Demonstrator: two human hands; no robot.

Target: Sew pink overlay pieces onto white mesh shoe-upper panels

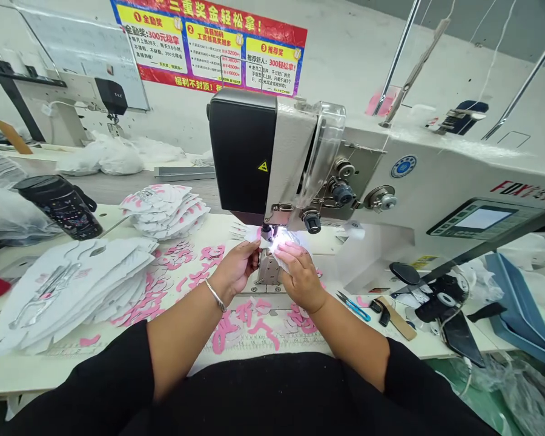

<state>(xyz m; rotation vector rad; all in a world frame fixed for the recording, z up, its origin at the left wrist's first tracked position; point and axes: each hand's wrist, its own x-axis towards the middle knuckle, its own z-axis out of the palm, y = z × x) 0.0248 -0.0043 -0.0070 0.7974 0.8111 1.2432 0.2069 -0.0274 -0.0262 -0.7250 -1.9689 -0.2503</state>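
Observation:
At the lit needle area of the sewing machine (272,230) lies a white fabric piece (281,248), partly washed out by the lamp. My right hand (300,269) grips this piece from the right, fingers laid over it. From the left, my left hand (238,266) pinches thumb and forefinger together close beside the presser foot; whatever is between its fingertips is too small to make out. Loose pink cut pieces (249,318) are scattered below and left of my hands. Stacks of white pieces with pink parts (166,212) stand to the left.
A larger stack of white panels (82,284) lies at left, near a black patterned bottle (59,206). Blue thread snips (354,306), a phone (463,336) and a blue tray (522,303) are at right. The machine head stands right above my hands.

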